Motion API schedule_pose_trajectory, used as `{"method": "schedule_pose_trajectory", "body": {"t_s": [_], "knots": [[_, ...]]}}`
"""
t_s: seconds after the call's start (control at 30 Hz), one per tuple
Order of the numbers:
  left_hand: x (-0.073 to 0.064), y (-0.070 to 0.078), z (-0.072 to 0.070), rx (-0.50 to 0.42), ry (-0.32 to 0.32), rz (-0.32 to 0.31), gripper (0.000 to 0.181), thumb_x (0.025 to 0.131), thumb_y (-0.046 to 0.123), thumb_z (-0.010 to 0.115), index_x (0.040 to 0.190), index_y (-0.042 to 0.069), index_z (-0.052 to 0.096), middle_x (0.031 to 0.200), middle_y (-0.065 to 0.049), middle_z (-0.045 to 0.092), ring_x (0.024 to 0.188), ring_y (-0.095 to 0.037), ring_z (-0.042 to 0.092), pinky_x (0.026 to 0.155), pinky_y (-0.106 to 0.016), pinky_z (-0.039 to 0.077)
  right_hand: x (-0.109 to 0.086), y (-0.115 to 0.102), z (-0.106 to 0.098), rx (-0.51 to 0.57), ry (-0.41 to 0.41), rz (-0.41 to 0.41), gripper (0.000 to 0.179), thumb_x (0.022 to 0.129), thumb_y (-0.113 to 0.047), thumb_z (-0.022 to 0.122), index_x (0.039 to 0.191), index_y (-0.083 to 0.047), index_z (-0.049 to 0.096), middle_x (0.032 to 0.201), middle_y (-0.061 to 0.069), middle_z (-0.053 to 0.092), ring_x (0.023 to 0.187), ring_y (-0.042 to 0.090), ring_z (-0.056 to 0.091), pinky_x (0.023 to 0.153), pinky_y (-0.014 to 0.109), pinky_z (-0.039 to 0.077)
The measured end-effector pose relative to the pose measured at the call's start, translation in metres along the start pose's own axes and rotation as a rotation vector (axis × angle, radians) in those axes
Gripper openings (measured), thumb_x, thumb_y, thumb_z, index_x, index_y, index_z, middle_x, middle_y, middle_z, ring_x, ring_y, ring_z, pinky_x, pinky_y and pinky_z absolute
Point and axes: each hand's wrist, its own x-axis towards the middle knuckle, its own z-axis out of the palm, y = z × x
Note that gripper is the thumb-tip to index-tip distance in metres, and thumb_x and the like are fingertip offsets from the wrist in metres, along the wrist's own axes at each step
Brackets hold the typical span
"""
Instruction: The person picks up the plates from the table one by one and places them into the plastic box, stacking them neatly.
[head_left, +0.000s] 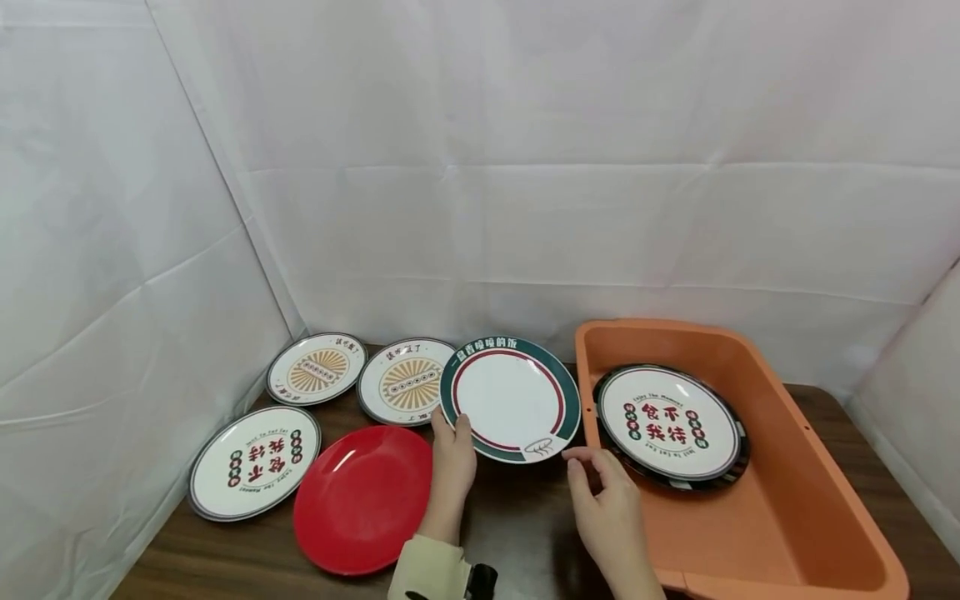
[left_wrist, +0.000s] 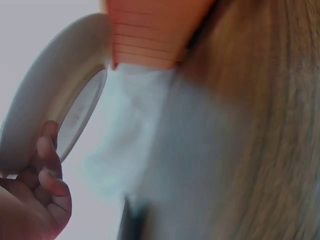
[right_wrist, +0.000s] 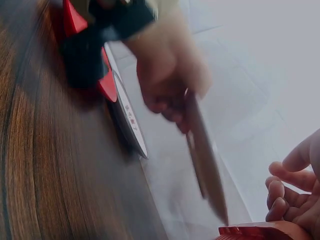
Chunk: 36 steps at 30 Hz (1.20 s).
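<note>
My left hand [head_left: 453,463] grips the lower left rim of a white plate [head_left: 510,402] with a green border and a red ring. That plate is held up off the table, and in the left wrist view my fingers curl under its pale underside [left_wrist: 47,95]. Beside the plate's lower right edge, my right hand [head_left: 611,504] holds nothing, its fingers loosely bent. The right wrist view shows a gap between this hand [right_wrist: 295,195] and the plate. An orange bin [head_left: 795,533] to the right contains a white plate with red characters [head_left: 670,422] lying on a dark-rimmed plate [head_left: 738,471].
On the wooden table [head_left: 195,571] at left lie a red plate [head_left: 365,500], a white plate with red characters [head_left: 255,462] and two plates with yellow sunburst patterns, one at the far left [head_left: 317,369] and another [head_left: 408,383] nearer the held plate. White cloth [head_left: 480,225] hangs behind.
</note>
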Motion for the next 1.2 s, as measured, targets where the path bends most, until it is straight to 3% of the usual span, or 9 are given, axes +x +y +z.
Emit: {"method": "schedule_pose_trajectory", "body": {"t_s": [0.1, 0.3, 0.47, 0.57, 0.67, 0.87, 1.0, 1.1, 1.2], "knots": [[-0.008, 0.009, -0.012, -0.072, -0.016, 0.055, 0.047, 0.096, 0.005, 0.038, 0.139, -0.007, 0.023, 0.137, -0.024, 0.038, 0.126, -0.035, 0.035, 0.104, -0.048, 0.027, 0.0, -0.001, -0.002, 0.008, 0.013, 0.002, 0.012, 0.092, -0.01, 0.055, 0.097, -0.01, 0.065, 0.083, 0.002, 0.051, 0.07, 0.014, 0.046, 0.059, 0.024, 0.04], [-0.017, 0.017, -0.029, -0.182, -0.042, 0.032, 0.045, 0.097, 0.007, 0.038, 0.141, 0.001, 0.026, 0.137, -0.016, 0.038, 0.126, -0.029, 0.033, 0.103, -0.047, 0.03, 0.002, -0.002, -0.003, 0.058, 0.036, 0.012, 0.017, 0.093, -0.012, 0.054, 0.107, -0.006, 0.061, 0.092, 0.005, 0.05, 0.075, 0.015, 0.046, 0.065, 0.023, 0.04], [-0.019, 0.017, -0.029, -0.225, -0.062, -0.013, 0.045, 0.097, 0.009, 0.038, 0.141, 0.003, 0.029, 0.136, -0.014, 0.043, 0.123, -0.026, 0.04, 0.101, -0.039, 0.035, 0.005, 0.0, -0.005, 0.218, 0.005, 0.108, 0.034, 0.097, -0.016, 0.048, 0.128, -0.001, 0.044, 0.1, 0.01, 0.049, 0.073, 0.014, 0.05, 0.063, 0.02, 0.043], [-0.02, 0.017, -0.031, -0.249, -0.114, -0.03, 0.046, 0.097, 0.009, 0.038, 0.141, 0.003, 0.028, 0.137, -0.013, 0.043, 0.122, -0.025, 0.042, 0.097, -0.034, 0.039, 0.007, 0.0, -0.006, 0.325, -0.018, 0.179, 0.045, 0.098, -0.017, 0.044, 0.138, -0.003, 0.03, 0.104, 0.012, 0.047, 0.07, 0.013, 0.051, 0.06, 0.021, 0.044], [-0.021, 0.018, -0.035, -0.254, -0.161, -0.045, 0.045, 0.097, 0.009, 0.038, 0.14, 0.004, 0.03, 0.136, -0.012, 0.044, 0.12, -0.024, 0.045, 0.094, -0.031, 0.043, 0.009, 0.0, -0.007, 0.383, -0.026, 0.236, 0.048, 0.099, -0.019, 0.041, 0.142, -0.004, 0.024, 0.105, 0.01, 0.043, 0.071, 0.011, 0.047, 0.058, 0.021, 0.042], [-0.022, 0.017, -0.038, -0.286, -0.199, -0.069, 0.041, 0.096, 0.01, 0.039, 0.137, 0.004, 0.034, 0.129, -0.013, 0.049, 0.113, -0.023, 0.05, 0.088, -0.026, 0.045, 0.008, -0.002, -0.01, 0.331, -0.071, 0.279, 0.052, 0.1, -0.028, 0.038, 0.146, -0.007, 0.024, 0.111, 0.015, 0.049, 0.089, 0.016, 0.047, 0.069, 0.014, 0.041], [-0.022, 0.016, -0.04, -0.319, -0.227, -0.089, 0.043, 0.095, 0.008, 0.04, 0.138, 0.004, 0.032, 0.133, -0.013, 0.046, 0.118, -0.024, 0.045, 0.09, -0.026, 0.044, 0.007, -0.003, -0.012, 0.317, -0.108, 0.285, 0.056, 0.1, -0.035, 0.037, 0.147, -0.009, 0.022, 0.137, 0.016, 0.043, 0.117, 0.02, 0.044, 0.094, 0.022, 0.04], [-0.022, 0.017, -0.041, -0.329, -0.259, -0.092, 0.044, 0.094, 0.007, 0.04, 0.137, 0.004, 0.032, 0.135, -0.013, 0.044, 0.121, -0.025, 0.042, 0.092, -0.027, 0.043, 0.006, -0.003, -0.012, 0.331, -0.106, 0.283, 0.058, 0.1, -0.036, 0.037, 0.147, -0.008, 0.02, 0.144, 0.014, 0.035, 0.123, 0.02, 0.041, 0.097, 0.027, 0.035], [-0.021, 0.018, -0.043, -0.323, -0.292, -0.091, 0.042, 0.094, 0.007, 0.039, 0.135, 0.002, 0.032, 0.135, -0.014, 0.044, 0.12, -0.024, 0.042, 0.091, -0.026, 0.043, 0.007, -0.004, -0.01, 0.339, -0.102, 0.297, 0.059, 0.1, -0.035, 0.038, 0.148, -0.008, 0.017, 0.143, 0.016, 0.036, 0.12, 0.021, 0.045, 0.089, 0.017, 0.039]]}}
